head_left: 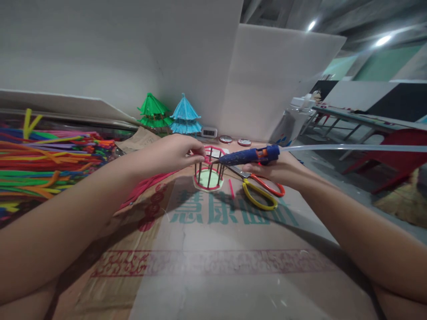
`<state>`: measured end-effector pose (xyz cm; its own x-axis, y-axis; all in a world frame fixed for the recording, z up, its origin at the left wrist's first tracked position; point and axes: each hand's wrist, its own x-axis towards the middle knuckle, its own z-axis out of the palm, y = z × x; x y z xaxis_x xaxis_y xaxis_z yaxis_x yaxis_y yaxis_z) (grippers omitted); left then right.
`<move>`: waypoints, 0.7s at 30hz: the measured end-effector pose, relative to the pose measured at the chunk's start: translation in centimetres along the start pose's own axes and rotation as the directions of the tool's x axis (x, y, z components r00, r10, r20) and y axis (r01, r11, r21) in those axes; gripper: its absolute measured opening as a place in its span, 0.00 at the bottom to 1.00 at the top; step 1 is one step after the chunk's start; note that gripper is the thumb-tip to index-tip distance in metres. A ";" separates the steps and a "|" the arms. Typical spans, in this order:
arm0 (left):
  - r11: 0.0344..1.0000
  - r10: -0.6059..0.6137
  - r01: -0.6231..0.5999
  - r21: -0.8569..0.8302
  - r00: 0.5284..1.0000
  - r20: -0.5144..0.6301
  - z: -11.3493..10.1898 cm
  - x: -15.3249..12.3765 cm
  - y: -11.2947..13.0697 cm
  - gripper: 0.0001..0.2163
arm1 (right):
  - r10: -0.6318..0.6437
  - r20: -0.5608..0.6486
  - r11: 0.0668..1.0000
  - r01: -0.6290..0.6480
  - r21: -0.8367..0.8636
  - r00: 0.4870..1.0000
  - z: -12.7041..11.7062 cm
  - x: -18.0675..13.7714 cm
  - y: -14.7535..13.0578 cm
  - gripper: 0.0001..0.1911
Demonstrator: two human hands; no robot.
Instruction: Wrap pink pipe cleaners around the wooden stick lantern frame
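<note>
A small cage-like frame [209, 178] of dark upright sticks stands on a pale green round base, with pink-red strips round its top and bottom. At its upper left rim, my left hand [180, 151] has its fingertips pinched together; what sits between them is hard to make out, perhaps the pink strip. My right hand [280, 168] grips a dark blue glue gun [248, 155], whose nozzle reaches the frame's upper right side. A clear glue stick [350, 147] sticks out from the gun's back. Under that hand lie scissors [260, 195] with yellow and orange handles, beside a short pink strip [231, 189].
Many coloured pipe cleaners [50, 160] are heaped at the left. Behind the frame stand a green tiered paper-like roof [153, 111] and a blue one [185, 116], a small digital clock [209, 132] and two round tins [244, 142]. A white board [200, 66] closes off the back.
</note>
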<state>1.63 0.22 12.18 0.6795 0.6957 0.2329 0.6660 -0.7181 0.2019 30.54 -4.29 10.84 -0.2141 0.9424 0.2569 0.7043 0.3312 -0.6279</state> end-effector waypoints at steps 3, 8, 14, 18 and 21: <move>1.000 0.006 -0.006 -0.003 1.000 0.001 0.1 0.0 -0.1 0.18 | 0.013 0.002 1.000 -0.013 -0.011 1.000 -0.1 0.0 0.0 0.19; 1.000 0.010 -0.010 -0.013 1.000 -0.005 0.1 0.0 -0.2 0.18 | -0.055 0.014 0.998 0.055 -0.029 0.998 -0.1 0.1 0.5 0.19; 1.000 0.004 -0.004 0.006 1.000 -0.020 0.3 0.1 -0.7 0.18 | -0.123 0.048 0.992 0.123 0.019 0.991 -0.9 0.0 0.7 0.23; 0.999 -0.002 0.003 -0.036 1.000 0.012 0.2 0.3 -1.1 0.16 | -0.116 0.128 0.988 0.101 0.121 0.985 -1.6 -0.1 -0.2 0.25; 0.999 -0.007 0.009 -0.044 0.999 0.043 -0.3 0.3 -1.0 0.14 | -0.119 0.100 0.976 0.098 0.193 0.988 -1.6 -0.1 -0.7 0.24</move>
<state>1.07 1.10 12.30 0.6870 0.7012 0.1907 0.6582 -0.7117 0.2455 31.19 -4.73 12.43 -0.3629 0.8964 0.2546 0.5364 0.4244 -0.7295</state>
